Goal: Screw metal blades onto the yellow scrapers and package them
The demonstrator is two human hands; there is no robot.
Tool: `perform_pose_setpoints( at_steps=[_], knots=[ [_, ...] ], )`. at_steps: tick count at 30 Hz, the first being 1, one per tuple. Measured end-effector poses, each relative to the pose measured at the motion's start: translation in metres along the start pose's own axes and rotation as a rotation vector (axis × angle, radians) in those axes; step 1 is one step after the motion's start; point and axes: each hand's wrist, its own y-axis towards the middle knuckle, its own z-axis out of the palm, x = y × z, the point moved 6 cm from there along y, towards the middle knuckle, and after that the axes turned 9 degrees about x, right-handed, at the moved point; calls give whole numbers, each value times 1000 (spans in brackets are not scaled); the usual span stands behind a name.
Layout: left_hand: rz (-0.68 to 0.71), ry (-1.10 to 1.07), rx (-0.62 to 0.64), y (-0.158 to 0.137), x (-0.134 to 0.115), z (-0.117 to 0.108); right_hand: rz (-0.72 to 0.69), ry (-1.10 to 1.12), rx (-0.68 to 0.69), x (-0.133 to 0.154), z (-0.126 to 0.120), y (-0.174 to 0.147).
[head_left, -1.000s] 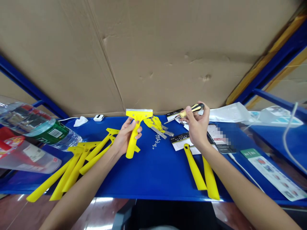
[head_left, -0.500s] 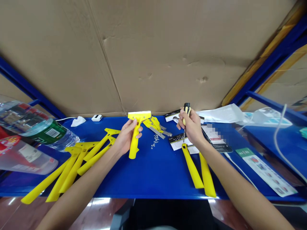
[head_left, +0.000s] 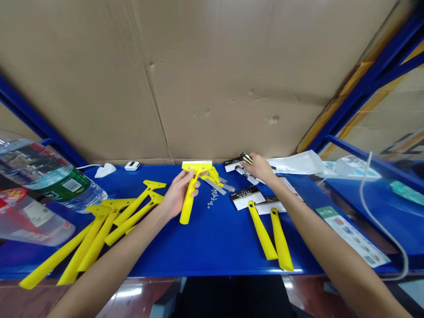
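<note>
My left hand [head_left: 177, 192] is closed around the handle of a yellow scraper [head_left: 188, 201], whose wide head with a pale blade strip points toward the cardboard wall. My right hand [head_left: 260, 167] is low over the back of the table with a black-and-yellow screwdriver [head_left: 246, 158] in its fingers; the shaft cannot be made out. Under that hand lie black-and-white cards [head_left: 233, 163] and some metal pieces. Yellow plates and metal blades [head_left: 217, 181] lie just right of the scraper head, beside a scatter of small nuts or washers [head_left: 211, 201].
Several yellow scraper handles [head_left: 115, 210] lie at left, near a big water bottle [head_left: 74, 183] and a plastic cup [head_left: 43, 221]. Two yellow handles [head_left: 281, 240] rest on more cards [head_left: 245, 197] at right. A printed leaflet [head_left: 351, 238] and white cable [head_left: 391, 234] lie farther right.
My right hand has moved back and down from above a yellow handle to the cards at the rear, and the screwdriver has tipped from upright. My left hand still holds the scraper.
</note>
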Motion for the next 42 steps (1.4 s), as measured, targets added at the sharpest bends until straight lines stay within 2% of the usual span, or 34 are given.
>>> perform_pose_setpoints(
  at_steps=[6,14,21,39,42],
  knots=[
    [-21,-33,-5,0,7,0,-23,86,21,-6,10,4],
    [-33,-30,0,0,10,-2,-318,223,-66,12,1,-21],
    [-53,-15,-19,2,13,-4,-442,226,-170,22,-1,-34],
    [-99,-38,-56,0,13,2,-529,176,-139,34,0,-45],
    [-100,-32,-50,-1,13,2,-627,123,-139,40,2,-50]
  ],
)
